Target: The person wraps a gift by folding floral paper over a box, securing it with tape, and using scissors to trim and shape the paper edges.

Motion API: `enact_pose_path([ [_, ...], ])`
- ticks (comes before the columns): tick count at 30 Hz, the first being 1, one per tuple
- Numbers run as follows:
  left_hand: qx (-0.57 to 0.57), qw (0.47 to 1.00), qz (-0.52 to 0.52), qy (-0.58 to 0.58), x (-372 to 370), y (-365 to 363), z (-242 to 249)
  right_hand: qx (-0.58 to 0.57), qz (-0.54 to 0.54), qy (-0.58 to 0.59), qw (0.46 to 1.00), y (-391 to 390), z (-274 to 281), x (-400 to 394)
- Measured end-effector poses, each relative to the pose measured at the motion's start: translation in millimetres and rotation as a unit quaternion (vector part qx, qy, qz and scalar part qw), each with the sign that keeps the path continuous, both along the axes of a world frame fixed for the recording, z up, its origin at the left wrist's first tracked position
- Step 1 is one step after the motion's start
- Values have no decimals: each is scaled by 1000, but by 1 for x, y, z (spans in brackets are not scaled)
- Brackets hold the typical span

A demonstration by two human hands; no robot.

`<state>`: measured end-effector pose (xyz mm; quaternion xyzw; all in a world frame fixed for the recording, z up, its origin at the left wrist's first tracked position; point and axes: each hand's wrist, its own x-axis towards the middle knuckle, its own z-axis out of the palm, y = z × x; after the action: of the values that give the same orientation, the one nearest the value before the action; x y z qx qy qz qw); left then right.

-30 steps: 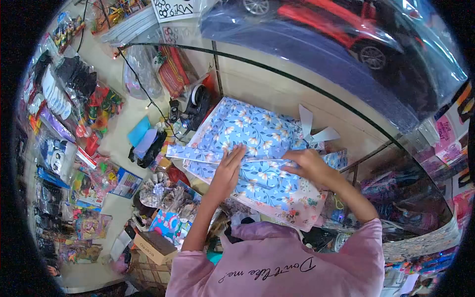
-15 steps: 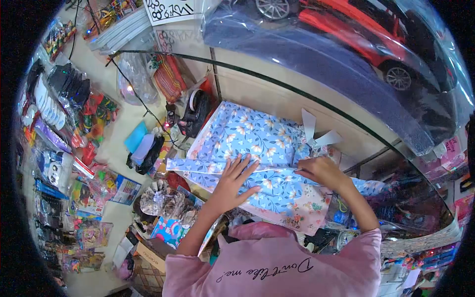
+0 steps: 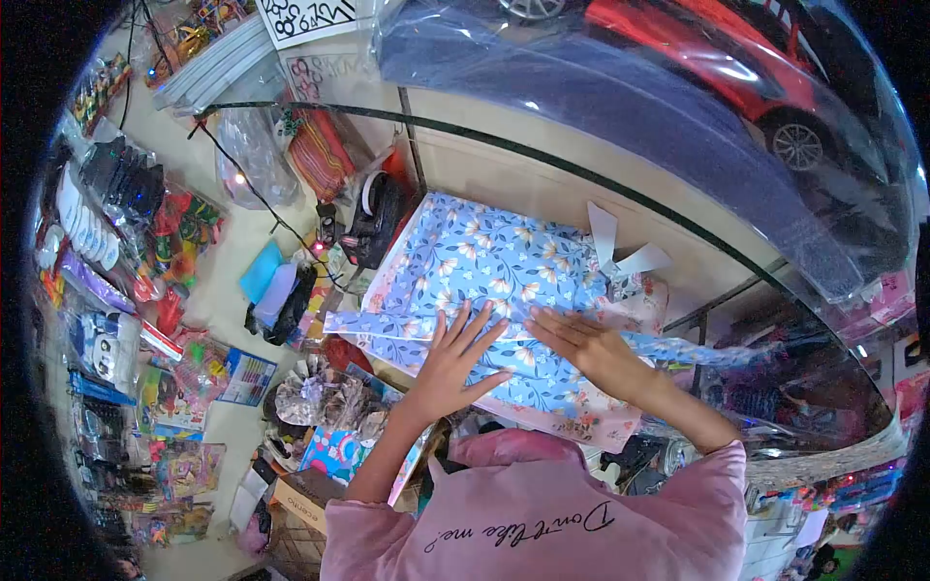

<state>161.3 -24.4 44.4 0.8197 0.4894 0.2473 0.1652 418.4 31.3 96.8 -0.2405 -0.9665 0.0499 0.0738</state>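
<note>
Blue floral wrapping paper (image 3: 484, 257) lies folded over a flat, box-like shape on a pink floral sheet (image 3: 596, 426). A folded strip of the same paper (image 3: 373, 324) runs across it and sticks out at both sides. My left hand (image 3: 450, 363) lies spread on the strip, fingertips on the fold. Beside it, my right hand (image 3: 591, 353) rests flat with fingers stretched out and close together, pressing along the fold. Neither hand holds anything that I can see.
A black tape dispenser (image 3: 373, 218) stands behind the paper. Two pale flat pieces in a V (image 3: 620, 254) lie at its far right. A dark curved glass edge (image 3: 542, 150) runs behind, near a boxed red toy car (image 3: 717, 58). Packaged goods (image 3: 97, 329) fill the left side.
My right hand has let go of its pinch on the paper at the right and moved left, now flat beside my left hand. My left hand has stayed in place.
</note>
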Motion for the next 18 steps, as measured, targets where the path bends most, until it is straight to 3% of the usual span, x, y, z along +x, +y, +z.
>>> enact_pose_path([
  [18, 18, 994, 14, 106, -7, -3, 4, 77, -30, -62, 995, -11, -20, 3],
])
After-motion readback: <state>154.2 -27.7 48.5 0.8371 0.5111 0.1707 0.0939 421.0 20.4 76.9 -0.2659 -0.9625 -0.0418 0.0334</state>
